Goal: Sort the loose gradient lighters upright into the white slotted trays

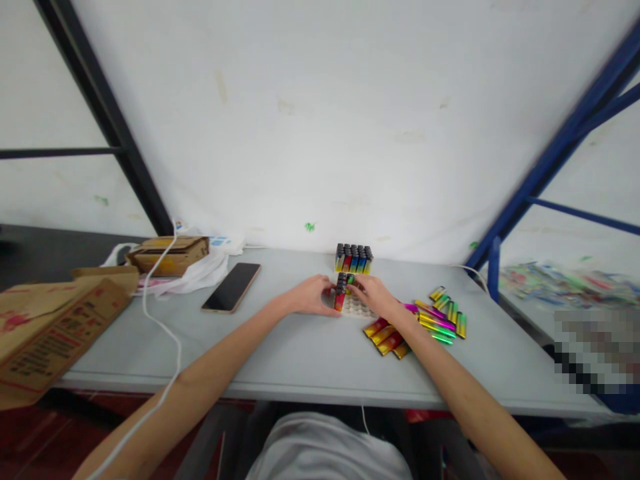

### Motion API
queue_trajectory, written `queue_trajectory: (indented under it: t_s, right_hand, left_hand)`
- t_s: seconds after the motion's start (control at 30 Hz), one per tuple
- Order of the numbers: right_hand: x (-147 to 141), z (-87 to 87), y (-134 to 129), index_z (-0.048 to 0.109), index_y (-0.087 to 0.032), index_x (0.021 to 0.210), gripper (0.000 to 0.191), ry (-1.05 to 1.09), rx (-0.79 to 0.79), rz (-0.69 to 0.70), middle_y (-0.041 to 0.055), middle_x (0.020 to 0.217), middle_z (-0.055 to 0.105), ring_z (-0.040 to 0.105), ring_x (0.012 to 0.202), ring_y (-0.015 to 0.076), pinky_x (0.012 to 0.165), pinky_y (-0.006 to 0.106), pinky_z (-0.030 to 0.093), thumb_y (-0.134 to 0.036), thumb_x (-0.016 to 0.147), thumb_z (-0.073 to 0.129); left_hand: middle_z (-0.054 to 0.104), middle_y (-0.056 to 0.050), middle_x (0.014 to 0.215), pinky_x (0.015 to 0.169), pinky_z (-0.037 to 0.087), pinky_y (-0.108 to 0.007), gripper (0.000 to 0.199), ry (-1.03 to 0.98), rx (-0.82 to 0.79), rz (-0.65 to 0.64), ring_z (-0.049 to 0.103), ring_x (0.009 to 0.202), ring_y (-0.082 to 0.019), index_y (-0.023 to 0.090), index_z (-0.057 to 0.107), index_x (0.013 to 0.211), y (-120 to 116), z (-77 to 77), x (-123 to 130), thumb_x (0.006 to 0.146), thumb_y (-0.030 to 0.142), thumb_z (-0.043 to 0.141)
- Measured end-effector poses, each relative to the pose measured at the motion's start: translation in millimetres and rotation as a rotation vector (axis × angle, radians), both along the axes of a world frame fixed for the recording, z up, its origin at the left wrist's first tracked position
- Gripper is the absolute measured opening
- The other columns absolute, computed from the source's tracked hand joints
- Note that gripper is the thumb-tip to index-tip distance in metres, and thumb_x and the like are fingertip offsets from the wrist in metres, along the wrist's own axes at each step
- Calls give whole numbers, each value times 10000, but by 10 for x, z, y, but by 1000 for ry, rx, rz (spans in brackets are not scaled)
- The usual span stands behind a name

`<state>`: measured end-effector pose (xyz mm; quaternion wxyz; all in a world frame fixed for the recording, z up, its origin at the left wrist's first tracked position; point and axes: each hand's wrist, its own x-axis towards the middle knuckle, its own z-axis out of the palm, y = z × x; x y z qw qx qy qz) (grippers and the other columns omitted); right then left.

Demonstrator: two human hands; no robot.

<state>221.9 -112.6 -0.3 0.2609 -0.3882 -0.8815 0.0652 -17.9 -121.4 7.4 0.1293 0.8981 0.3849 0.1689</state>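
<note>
A white tray with round holes point(357, 308) lies on the table in front of me. Upright lighters with black tops point(341, 293) fill its left edge, a red one nearest me. My left hand point(315, 295) curls around that end, thumb at the near corner and fingers behind, gripping the tray. Over the tray, my right hand point(374, 293) is closed at the fingertips on a lighter with some green point(350, 280), beside the standing row; the fingers partly hide it. Loose red-and-gold lighters point(387, 337) and shiny green, purple and gold lighters point(440, 320) lie right of the tray.
Behind the tray stands a packed block of lighters point(354, 259) near the wall. To the left are a phone point(233, 288), a small cardboard box point(170, 257), plastic bags point(207, 272) and an open carton point(65, 327). A white cable point(163, 327) hangs across the left side.
</note>
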Motion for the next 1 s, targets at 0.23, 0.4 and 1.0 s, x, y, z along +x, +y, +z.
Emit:
queue_trajectory:
  t_s: [0.23, 0.4, 1.0]
  right_hand:
    - [300, 269, -44, 704, -169, 1083, 383, -40, -36, -143, 101, 960, 760, 686, 871, 223, 823, 302, 466, -443, 1079, 436]
    - [909, 449, -53, 744, -152, 1087, 331, -174, -184, -351, 129, 976, 780, 702, 863, 245, 815, 315, 481, -407, 1005, 551]
    - [1334, 436, -33, 785, -186, 946, 504, -185, -568, -235, 95, 993, 797, 715, 890, 263, 803, 321, 525, -658, 838, 645]
  left_hand:
    - [681, -81, 941, 807, 477, -326, 582, -23, -17, -5, 622, 864, -254, 146, 721, 945, -5, 25, -6, 687, 662, 795]
    - [679, -85, 935, 806, 481, -326, 609, -1, -4, 3, 622, 859, -252, 134, 720, 973, 9, 33, -9, 698, 675, 777]
    - [681, -94, 959, 799, 490, -324, 652, 9, -15, 39, 626, 868, -259, 117, 718, 1032, 6, 66, -22, 704, 679, 763]
